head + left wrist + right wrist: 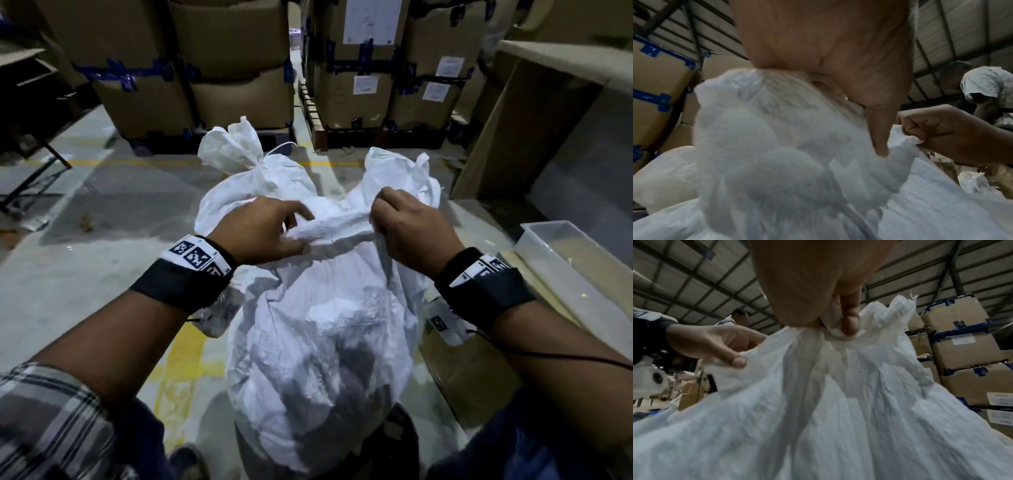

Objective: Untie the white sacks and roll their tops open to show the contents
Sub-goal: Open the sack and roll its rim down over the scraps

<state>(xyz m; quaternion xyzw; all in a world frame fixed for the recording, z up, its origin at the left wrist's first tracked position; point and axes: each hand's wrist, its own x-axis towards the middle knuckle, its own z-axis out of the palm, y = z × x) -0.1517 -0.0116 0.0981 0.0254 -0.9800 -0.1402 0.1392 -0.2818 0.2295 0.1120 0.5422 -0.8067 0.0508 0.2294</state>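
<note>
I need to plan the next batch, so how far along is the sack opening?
Done: the near sack appears untied, with no cord visible at its neck. In hand: the left hand and right hand grip its top edge, stretched between them, not yet rolled down; contents still hidden. Left: the far sack is still tied shut.

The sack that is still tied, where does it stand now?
In the head view, the tied sack stands behind the near sack, toward the left, in front of the cardboard boxes.

The near sack (318,359) hides its contents; labels (366,84) on boxes unreadable.
</note>
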